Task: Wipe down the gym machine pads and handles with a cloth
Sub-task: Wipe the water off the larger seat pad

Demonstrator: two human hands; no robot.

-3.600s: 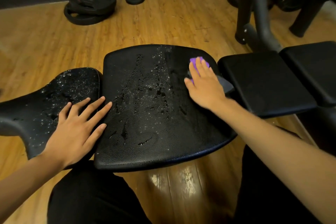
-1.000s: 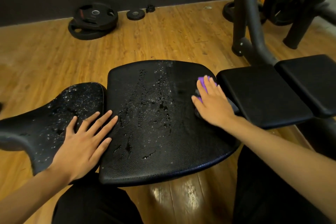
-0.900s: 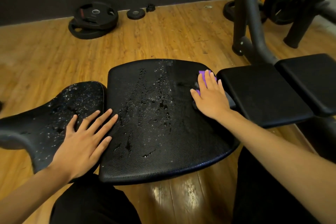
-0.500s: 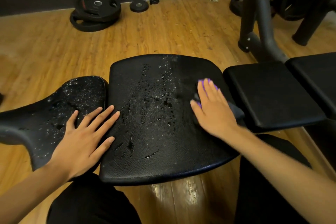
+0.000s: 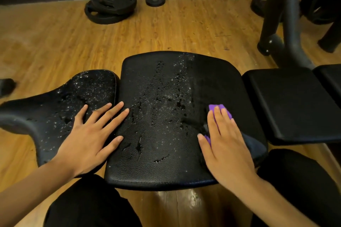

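My left hand [image 5: 88, 138] lay flat, fingers released, on the middle pad's [image 5: 162, 83] wet left edge. My right hand [image 5: 225, 145], fingers straight, hid most of the purple cloth [image 5: 219, 107] on its right side, nearer me than before. Weight plates [image 5: 110, 3] lay beyond.

cloth [image 5: 219, 109] on middle pad [image 5: 166, 116] (right part), under right hand [image 5: 224, 143].

Middle pad [image 5: 166, 116]: the wet centre strip lies open between your hands. Your left hand [image 5: 88, 134] lies flat across the seam to the seat pad [image 5: 55, 108] and blocks that side. Your right hand [image 5: 225, 145] presses the purple cloth [image 5: 219, 108] near the right edge. Beyond it the right pad [image 5: 295, 103] is bare, and a frame post [image 5: 287, 24] rises behind.
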